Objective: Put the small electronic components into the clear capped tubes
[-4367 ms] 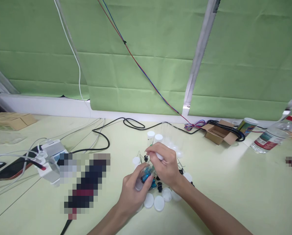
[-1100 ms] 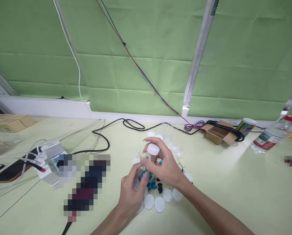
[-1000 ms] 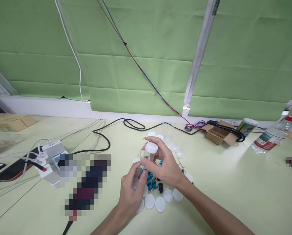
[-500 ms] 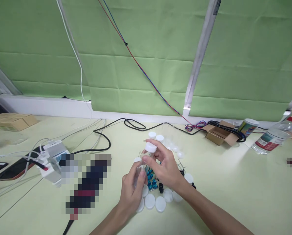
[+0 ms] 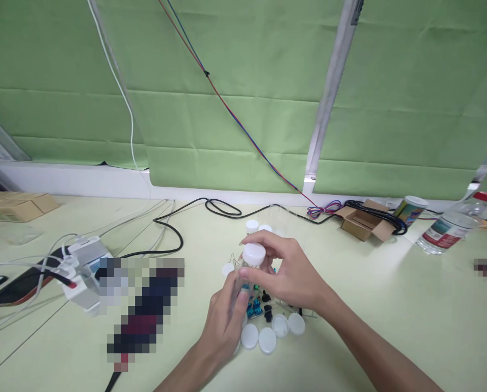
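A clear bottle with a white screw cap (image 5: 254,253) stands roughly upright between my hands. My left hand (image 5: 226,318) is wrapped round its body, thumb toward me. My right hand (image 5: 292,272) closes about its top, with the thumb just below the cap and the fingers behind. Small blue parts (image 5: 256,307) and black parts (image 5: 268,313) lie on the table beneath my hands. White round caps lie in front of them, among them a near cap (image 5: 267,340) and one turned inside up (image 5: 280,325). Much of the bottle's body is hidden by my fingers.
Another white-capped bottle (image 5: 252,226) stands behind my right hand. A black cable (image 5: 222,212) runs along the back of the table. An open cardboard box (image 5: 361,224) and a water bottle (image 5: 445,231) are at the right. Power plugs (image 5: 86,272) crowd the left.
The capped bottle and my right hand have moved slightly right and nearer to me. A white cap at the right of the pile is out of sight behind my right arm or gone.
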A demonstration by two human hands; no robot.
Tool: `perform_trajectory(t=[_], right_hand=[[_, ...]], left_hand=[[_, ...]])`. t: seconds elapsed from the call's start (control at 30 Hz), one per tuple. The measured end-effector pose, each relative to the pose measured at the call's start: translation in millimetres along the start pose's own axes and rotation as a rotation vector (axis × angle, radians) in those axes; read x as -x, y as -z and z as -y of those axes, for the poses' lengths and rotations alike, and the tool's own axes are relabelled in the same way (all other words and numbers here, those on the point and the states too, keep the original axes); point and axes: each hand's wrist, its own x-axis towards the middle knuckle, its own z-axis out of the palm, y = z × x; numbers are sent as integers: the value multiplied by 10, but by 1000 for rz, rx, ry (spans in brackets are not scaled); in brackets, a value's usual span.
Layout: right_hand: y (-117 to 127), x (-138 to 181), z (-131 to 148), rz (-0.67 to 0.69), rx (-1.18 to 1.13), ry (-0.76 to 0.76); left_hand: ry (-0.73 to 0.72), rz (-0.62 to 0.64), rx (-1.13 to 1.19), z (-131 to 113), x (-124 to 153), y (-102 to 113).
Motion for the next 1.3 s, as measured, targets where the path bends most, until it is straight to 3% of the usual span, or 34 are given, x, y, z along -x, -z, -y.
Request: perform_trajectory(t=[0.17,0.43,0.8,1.3], right_hand=[[301,12,129,-27,211,53],[672,3,37,-31,532,-72],[681,-104,-413,-5,692,-121],[583,-134,-556,13,740,-124]], left_hand=[[80,-36,-1,-38,-7,3],[97,-80,-12,-28,-6,-28],[96,-70,-34,-26,-20,-43],[89,-78,-68,-22,-21,-62]])
